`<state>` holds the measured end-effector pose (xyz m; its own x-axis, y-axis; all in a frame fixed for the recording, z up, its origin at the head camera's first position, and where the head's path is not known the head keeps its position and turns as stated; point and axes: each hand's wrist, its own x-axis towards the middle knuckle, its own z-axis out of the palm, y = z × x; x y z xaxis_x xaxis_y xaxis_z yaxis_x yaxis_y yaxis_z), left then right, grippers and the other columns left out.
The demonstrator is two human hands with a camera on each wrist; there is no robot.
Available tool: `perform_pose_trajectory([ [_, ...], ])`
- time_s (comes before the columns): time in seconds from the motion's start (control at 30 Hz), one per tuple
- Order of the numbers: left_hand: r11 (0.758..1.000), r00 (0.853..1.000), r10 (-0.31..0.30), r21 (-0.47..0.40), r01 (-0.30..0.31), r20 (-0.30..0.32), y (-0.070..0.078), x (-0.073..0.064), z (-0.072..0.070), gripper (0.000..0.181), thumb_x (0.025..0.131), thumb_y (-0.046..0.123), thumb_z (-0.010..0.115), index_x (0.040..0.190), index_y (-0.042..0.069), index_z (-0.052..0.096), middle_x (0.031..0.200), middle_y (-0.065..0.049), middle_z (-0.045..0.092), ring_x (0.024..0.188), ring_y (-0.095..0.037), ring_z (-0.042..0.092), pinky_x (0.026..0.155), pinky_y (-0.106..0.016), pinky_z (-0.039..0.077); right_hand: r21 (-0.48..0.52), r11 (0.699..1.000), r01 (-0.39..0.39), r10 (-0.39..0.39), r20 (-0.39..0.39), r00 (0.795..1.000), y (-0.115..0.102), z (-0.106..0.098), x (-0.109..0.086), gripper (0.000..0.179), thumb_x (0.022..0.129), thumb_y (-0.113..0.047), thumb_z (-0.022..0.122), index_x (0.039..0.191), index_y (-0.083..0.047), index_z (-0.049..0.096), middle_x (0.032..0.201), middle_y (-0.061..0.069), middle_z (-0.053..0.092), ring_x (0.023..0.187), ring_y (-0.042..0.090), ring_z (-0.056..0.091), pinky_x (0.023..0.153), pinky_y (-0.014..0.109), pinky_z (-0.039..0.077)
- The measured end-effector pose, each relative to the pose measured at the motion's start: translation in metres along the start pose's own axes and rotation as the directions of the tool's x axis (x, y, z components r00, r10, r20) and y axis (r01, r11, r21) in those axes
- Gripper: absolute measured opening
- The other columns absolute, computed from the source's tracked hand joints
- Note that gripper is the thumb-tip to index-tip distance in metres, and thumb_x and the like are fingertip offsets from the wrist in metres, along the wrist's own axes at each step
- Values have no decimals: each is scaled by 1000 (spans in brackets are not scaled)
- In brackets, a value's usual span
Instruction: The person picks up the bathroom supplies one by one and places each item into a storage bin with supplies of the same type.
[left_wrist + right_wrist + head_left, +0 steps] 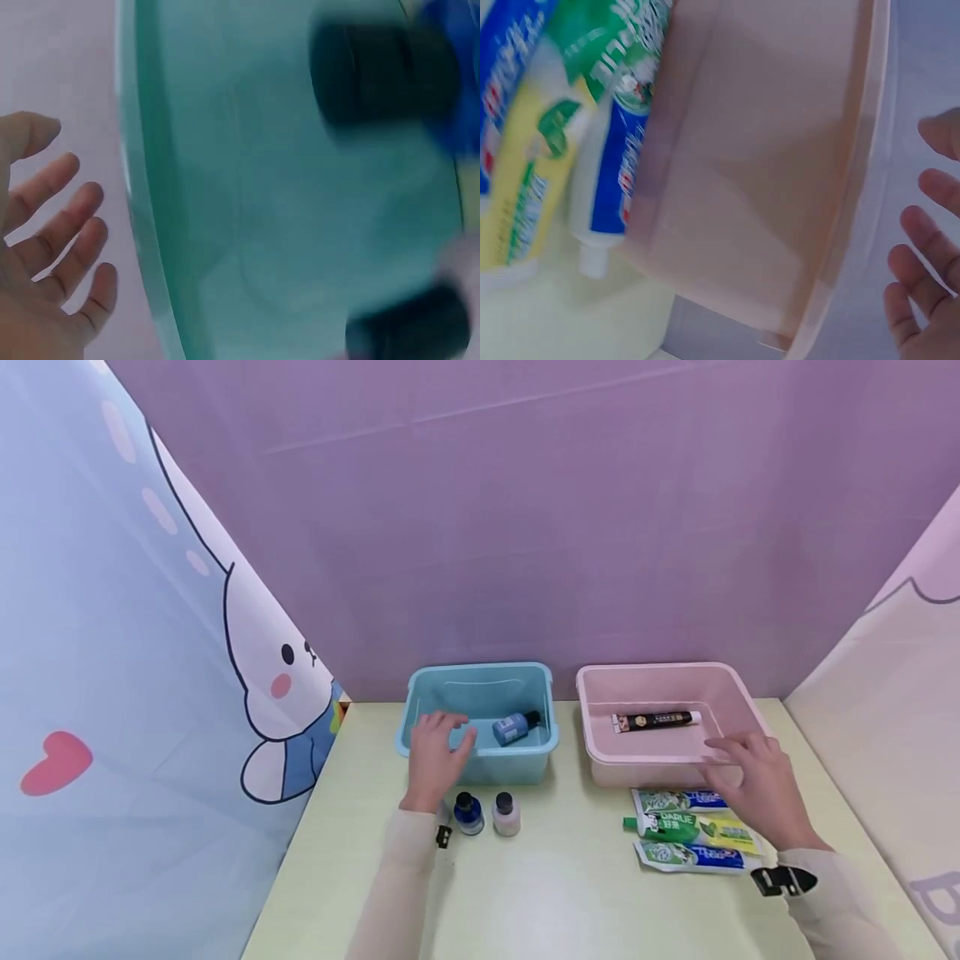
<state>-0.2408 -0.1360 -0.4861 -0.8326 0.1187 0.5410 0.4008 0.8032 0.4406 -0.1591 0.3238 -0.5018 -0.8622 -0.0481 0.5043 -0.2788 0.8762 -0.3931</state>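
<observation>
Head view: left hand (pixel 435 758) over blue box (pixel 510 768), right hand (pixel 772 789) by near right corner of pink box (pixel 645 762). Toward front edge of tabletop (pixel 562 902): bottles (pixel 469 817) near left hand; tubes (pixel 675 828) near right hand, lying along that edge. Left wrist view: fingers (pixel 58 229) loosely apart, holding nothing. Right wrist view: same, nothing held.

We lose most of the leftmost pale item (pixel 443 814) behind the left cuff (pixel 416 828). Left wrist view gives us only blurred black caps (pixel 386 75). Black tube (pixel 657 721) lettering: too small to read.
</observation>
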Motion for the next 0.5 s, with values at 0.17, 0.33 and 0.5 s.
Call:
perform_pose_trajectory([
  [0.17,994,1000,-3,-105,0,-26,27,-11,12,14,91,30,65,97,18,69,90,-1,65,83,-15,55,75,-31,46,25,1000,-1,2,-47,999,-6,7,-17,45,73,-7,76,116,-4,62,100,13,59,92,31,51,78,47,36],
  [0.33,970,999,-4,-243,-4,-34,52,-22,28,9,91,29,65,95,21,68,88,5,63,78,-12,57,66,-25,49,24,999,-35,36,-20,999,-7,19,-33,47,74,-6,77,117,-4,60,100,12,60,89,27,54,74,43,39],
  [0.5,923,999,-24,-384,30,22,73,-32,45,8,93,29,64,95,22,67,88,8,61,77,-6,57,62,-23,51,20,998,-53,53,28,998,-2,30,-46,41,75,-9,77,113,-5,63,105,12,61,96,28,54,80,50,43],
])
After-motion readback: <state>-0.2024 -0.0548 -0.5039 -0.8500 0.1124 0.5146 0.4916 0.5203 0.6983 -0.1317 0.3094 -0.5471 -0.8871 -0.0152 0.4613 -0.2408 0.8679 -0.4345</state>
